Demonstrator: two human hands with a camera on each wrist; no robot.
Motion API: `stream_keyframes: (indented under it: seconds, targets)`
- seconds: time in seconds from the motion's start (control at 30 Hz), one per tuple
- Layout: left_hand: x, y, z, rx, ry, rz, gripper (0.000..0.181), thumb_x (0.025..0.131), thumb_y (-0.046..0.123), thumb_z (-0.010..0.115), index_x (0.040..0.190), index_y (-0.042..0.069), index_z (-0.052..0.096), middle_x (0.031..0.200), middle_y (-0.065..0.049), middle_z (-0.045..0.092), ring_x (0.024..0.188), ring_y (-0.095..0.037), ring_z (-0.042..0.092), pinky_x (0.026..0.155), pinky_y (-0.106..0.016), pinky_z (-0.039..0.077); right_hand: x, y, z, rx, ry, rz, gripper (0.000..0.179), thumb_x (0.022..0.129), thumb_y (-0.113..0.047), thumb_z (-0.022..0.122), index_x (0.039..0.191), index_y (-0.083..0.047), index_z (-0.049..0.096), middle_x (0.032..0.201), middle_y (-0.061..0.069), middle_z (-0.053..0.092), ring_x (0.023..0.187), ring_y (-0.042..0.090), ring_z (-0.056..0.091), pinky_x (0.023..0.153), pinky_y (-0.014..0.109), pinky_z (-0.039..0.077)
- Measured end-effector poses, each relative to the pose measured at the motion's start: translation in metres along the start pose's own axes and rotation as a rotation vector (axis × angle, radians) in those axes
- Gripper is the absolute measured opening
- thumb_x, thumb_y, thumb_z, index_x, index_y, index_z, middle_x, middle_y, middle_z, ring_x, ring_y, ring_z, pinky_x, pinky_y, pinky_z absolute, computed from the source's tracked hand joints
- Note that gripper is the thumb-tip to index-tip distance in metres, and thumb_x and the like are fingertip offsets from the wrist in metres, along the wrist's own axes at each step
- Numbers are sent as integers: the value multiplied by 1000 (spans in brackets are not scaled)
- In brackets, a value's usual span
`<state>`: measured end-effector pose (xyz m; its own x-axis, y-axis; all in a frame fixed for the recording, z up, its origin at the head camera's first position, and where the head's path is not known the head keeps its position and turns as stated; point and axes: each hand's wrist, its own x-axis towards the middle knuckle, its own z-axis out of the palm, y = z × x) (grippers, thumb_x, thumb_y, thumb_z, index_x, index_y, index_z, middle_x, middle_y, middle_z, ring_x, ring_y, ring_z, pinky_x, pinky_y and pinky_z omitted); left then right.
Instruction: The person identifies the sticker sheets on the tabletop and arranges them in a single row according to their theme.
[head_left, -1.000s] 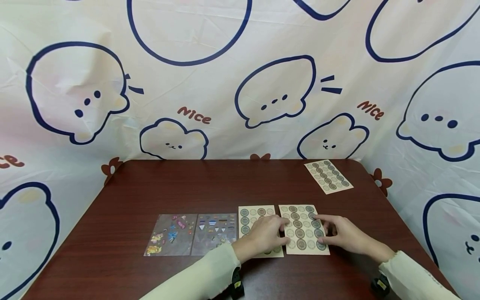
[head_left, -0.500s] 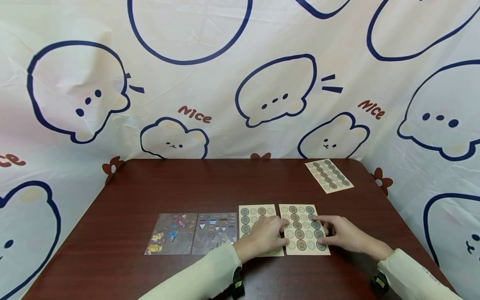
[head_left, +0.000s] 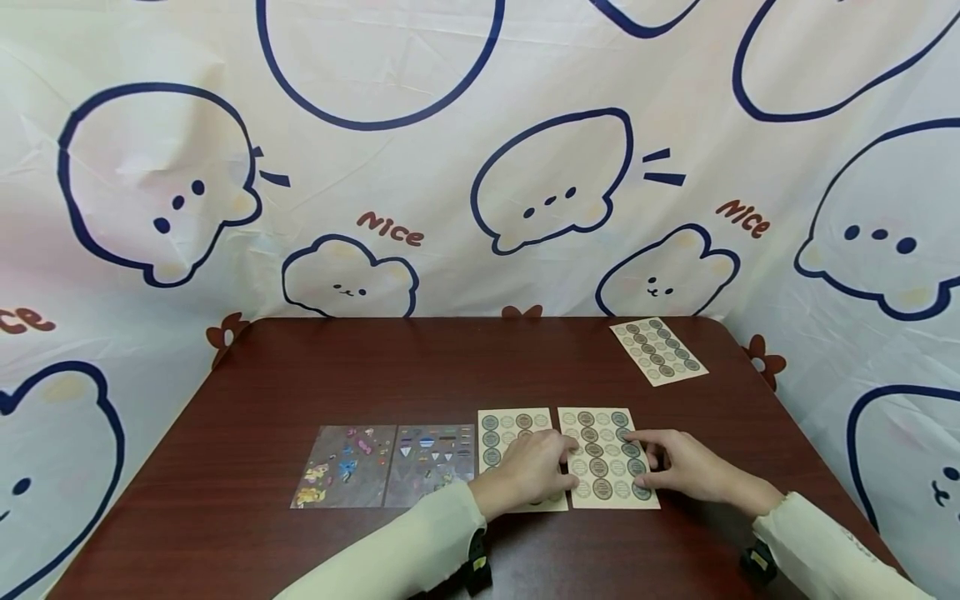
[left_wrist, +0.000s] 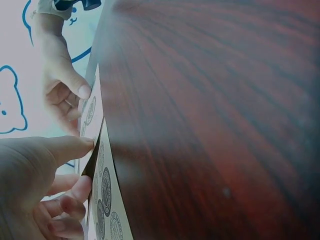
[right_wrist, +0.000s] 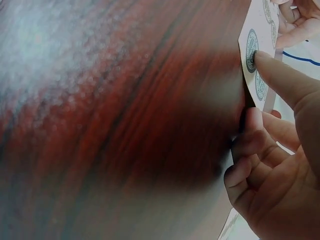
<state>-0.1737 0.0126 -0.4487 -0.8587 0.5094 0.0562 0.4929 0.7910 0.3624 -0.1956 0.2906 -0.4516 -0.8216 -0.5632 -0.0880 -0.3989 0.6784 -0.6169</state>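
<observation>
In the head view, a cream sheet of round stickers (head_left: pixel 612 454) lies near the table's front with a hand at each side. My left hand (head_left: pixel 531 471) pinches its left edge, reaching across a second sticker sheet (head_left: pixel 498 421) and hiding part of it. At the opposite edge, my right hand (head_left: pixel 686 468) has its thumb on the printed face, with fingertips at the rim. The right wrist view shows that thumb (right_wrist: pixel 282 75) pressing over a round sticker. In the left wrist view, a narrow dark gap runs along the edge between the two sheets (left_wrist: pixel 107 200).
Left of the sheets lies a clear two-panel sheet (head_left: pixel 352 487) with small colourful stickers. Another cream sticker sheet (head_left: pixel 658 352) rests askew at the far right of the brown table (head_left: pixel 420 367). Behind the table hangs a printed cloth (head_left: pixel 450 175).
</observation>
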Motion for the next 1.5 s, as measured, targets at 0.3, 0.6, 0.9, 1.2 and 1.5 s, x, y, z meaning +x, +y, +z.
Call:
stream_keyframes:
  seconds: [0.3, 0.6, 0.9, 1.2, 1.5]
  targets:
    - [1, -1, 1, -1, -5, 5, 36, 80, 31, 83, 112, 18, 74, 79, 11, 61, 69, -3, 52, 60, -23, 40, 1, 2, 3, -21, 9, 0, 65, 85, -31, 81, 139, -2, 58, 74, -4, 52, 60, -1, 41, 55, 19, 37]
    - [0, 0, 1, 5, -7, -6, 39, 80, 33, 83, 115, 19, 75, 83, 10, 63, 72, -4, 55, 61, -23, 41, 1, -1, 2, -17, 14, 2, 66, 84, -30, 82, 138, -1, 58, 75, -4, 51, 62, -1, 41, 55, 20, 37]
    - [0, 0, 1, 3, -9, 0, 37, 80, 32, 83, 112, 18, 75, 82, 11, 62, 72, -4, 54, 62, -23, 41, 1, -2, 2, -22, 23, -3, 66, 84, -30, 83, 137, -2, 59, 75, -4, 51, 61, -2, 41, 55, 19, 36]
    - [-1, -1, 0, -3, -3, 12, 33, 80, 31, 82, 108, 17, 75, 82, 10, 62, 72, -4, 53, 62, -23, 40, 2, -1, 2, -12, 18, -8, 65, 84, -30, 83, 137, -1, 59, 75, -4, 51, 61, -2, 41, 55, 19, 36]
    - [-1, -1, -1, -20, 6, -9, 34, 80, 33, 83, 110, 19, 74, 82, 11, 61, 75, -4, 55, 61, -23, 41, 0, -2, -1, 29, 12, -16, 64, 87, -29, 80, 138, 1, 57, 77, -1, 53, 58, -1, 41, 52, 19, 37]
